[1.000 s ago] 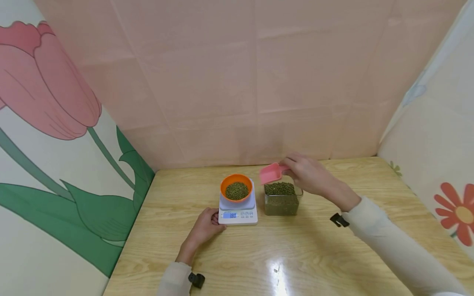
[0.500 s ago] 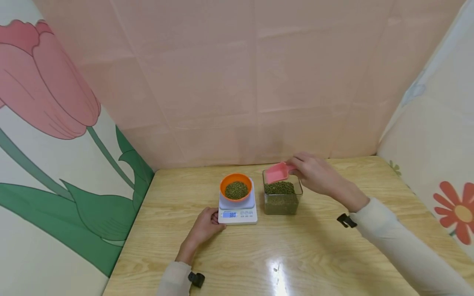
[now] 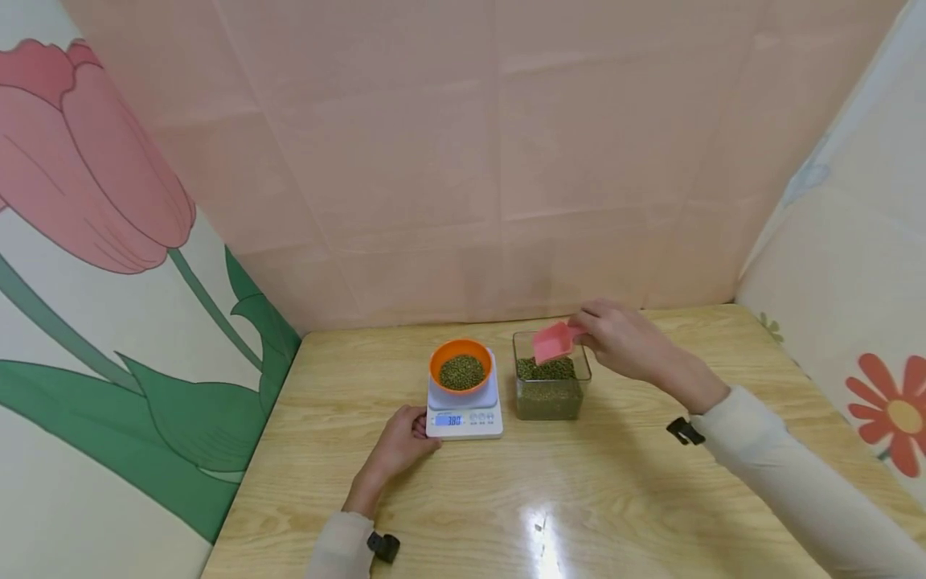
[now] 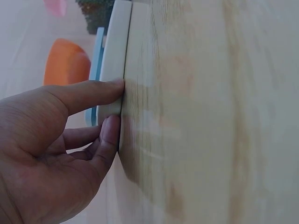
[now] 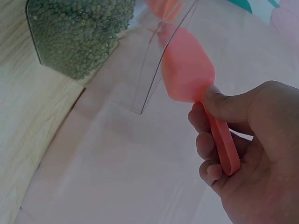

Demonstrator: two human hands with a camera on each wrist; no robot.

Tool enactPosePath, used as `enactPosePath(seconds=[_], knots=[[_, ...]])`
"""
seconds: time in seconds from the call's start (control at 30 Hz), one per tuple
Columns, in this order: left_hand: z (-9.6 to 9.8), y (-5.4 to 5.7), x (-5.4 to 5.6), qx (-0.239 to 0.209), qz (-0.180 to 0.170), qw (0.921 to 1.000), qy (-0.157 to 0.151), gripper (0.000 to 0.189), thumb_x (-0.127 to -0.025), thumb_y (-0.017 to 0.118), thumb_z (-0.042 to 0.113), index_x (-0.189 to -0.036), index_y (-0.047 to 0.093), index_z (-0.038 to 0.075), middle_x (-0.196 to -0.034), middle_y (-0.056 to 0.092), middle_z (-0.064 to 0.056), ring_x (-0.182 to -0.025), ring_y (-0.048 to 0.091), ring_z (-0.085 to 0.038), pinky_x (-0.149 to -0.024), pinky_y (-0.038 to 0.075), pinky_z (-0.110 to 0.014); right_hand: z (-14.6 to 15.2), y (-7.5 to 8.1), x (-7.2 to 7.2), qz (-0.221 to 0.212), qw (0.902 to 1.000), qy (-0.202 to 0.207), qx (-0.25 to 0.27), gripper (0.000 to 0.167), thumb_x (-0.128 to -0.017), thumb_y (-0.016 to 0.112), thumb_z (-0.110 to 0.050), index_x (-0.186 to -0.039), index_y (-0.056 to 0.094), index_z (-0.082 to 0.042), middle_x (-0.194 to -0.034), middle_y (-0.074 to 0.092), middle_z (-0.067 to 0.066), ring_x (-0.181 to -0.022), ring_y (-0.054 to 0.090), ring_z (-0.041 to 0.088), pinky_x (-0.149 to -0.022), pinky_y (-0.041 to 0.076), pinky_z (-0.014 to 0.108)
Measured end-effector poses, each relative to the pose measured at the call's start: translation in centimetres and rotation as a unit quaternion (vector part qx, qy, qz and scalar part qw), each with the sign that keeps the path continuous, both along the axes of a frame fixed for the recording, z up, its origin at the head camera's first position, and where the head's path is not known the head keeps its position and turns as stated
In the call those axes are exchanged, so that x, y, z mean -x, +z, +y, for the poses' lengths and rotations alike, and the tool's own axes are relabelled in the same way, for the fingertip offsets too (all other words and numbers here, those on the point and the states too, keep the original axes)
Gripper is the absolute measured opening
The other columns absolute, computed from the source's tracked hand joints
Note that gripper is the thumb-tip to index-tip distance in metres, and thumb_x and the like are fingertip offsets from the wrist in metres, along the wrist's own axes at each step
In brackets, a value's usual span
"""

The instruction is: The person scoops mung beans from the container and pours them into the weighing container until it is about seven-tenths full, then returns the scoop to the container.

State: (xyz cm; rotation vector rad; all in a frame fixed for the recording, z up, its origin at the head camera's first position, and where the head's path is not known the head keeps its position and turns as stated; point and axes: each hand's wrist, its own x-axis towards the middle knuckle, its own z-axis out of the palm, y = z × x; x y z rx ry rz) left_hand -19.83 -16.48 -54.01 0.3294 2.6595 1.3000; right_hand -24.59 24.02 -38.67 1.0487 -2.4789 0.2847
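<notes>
My left hand (image 3: 398, 442) holds the front left corner of a white digital kitchen scale (image 3: 465, 434); the left wrist view shows thumb and fingers (image 4: 110, 128) gripping its edge. An orange bowl (image 3: 460, 346) sits on the platform, partly filled with green mung beans (image 3: 461, 372). The lit display reads about 380. My right hand (image 3: 624, 343) pinches the handle of a small pink scoop (image 3: 553, 343), thumb on top and fingers curled beneath. The scoop hangs over a clear box (image 3: 547, 401) of mung beans, just above their surface, and its bowl looks empty.
The scale and the clear box stand side by side on a wood-grain table (image 3: 325, 386), near its back edge. A pink sheet (image 3: 405, 201) hangs behind. Walls with flower pictures flank both sides. A few dark specks (image 3: 538, 527) lie near the front.
My right hand has moved the scoop rightward from near the orange bowl to over the clear box, then slightly down. The left hand stays at the scale, and the reading is the same.
</notes>
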Motion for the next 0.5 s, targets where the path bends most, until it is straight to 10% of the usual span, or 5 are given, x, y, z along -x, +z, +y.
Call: enactPosePath(seconds=[0.5], knots=[[-0.03, -0.1, 0.15, -0.006, -0.001, 1.0, -0.001, 0.056, -0.087, 0.087, 0.006, -0.134, 0.063, -0.012, -0.104, 0.058, -0.013, -0.089, 0.057, -0.019, -0.073, 0.05, -0.021, 0.34, -0.34, -0.09, -0.01, 0.9989, -0.02, -0.04, 0.01, -0.089, 0.08, 0.002, -0.099, 0.079, 0.0, -0.096, 0.073, 0.011, -0.091, 0.065, 0.03, -0.08, 0.058, 0.045]])
